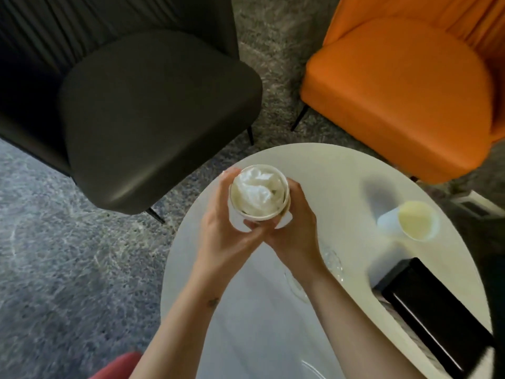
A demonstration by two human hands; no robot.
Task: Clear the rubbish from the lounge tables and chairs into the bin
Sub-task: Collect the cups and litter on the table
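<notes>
Cradling tissue-stuffed paper cup with both hands, left and right, fingers wrapped narrowly underneath, consolidating rubbish; second cup lying rightward.

Dim soft light, motion blur, bowed edges

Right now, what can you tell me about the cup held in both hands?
The cup is a white paper cup, seen from above, upright with its round rim open. Crumpled white tissue fills most of the inside. The left hand wraps its left side and the right hand its right, fingers meeting under the near edge. A white flap, perhaps a sleeve or a second cup, shows around its base. It is held over the far edge of the round white table, apparently lifted off it.
</notes>
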